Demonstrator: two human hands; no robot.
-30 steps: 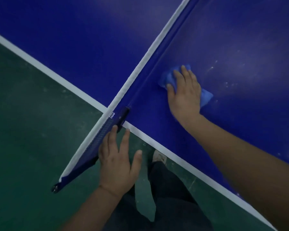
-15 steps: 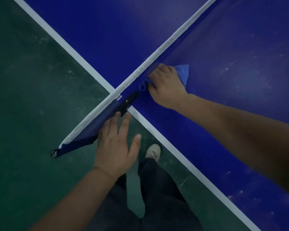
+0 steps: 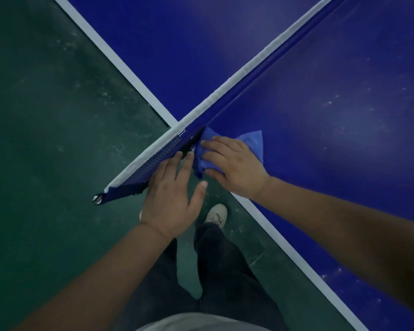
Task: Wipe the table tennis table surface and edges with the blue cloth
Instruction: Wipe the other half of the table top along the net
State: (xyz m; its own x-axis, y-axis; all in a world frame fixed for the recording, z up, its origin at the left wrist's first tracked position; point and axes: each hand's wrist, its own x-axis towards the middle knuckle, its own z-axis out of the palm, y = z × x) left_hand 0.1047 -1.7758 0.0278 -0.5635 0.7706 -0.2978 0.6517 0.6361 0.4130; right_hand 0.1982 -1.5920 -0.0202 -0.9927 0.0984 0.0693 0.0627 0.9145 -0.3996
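A: What is seen from the head camera?

B: A dark blue bench (image 3: 308,91) with a white border line is viewed from above, crossed by a net (image 3: 225,96) topped with a white band. The blue cloth (image 3: 255,142) is bunched at the bench's near edge, right where the net meets it.

A: How is the cloth held?

B: It is pressed down and gripped by the right hand (image 3: 234,163), whose fingers are curled over its folds; one corner is left sticking out beyond the knuckles.

A: And the other hand?

B: The left hand (image 3: 172,197) is spread, fingers straight, thumb apart, laid against the part of the net that overhangs the bench, just beside the cloth (whether the net clamp is touched cannot be told).

A: Anything below?

B: A green floor (image 3: 46,139), dark trousers (image 3: 225,271) and one pale shoe (image 3: 216,215) are shown.
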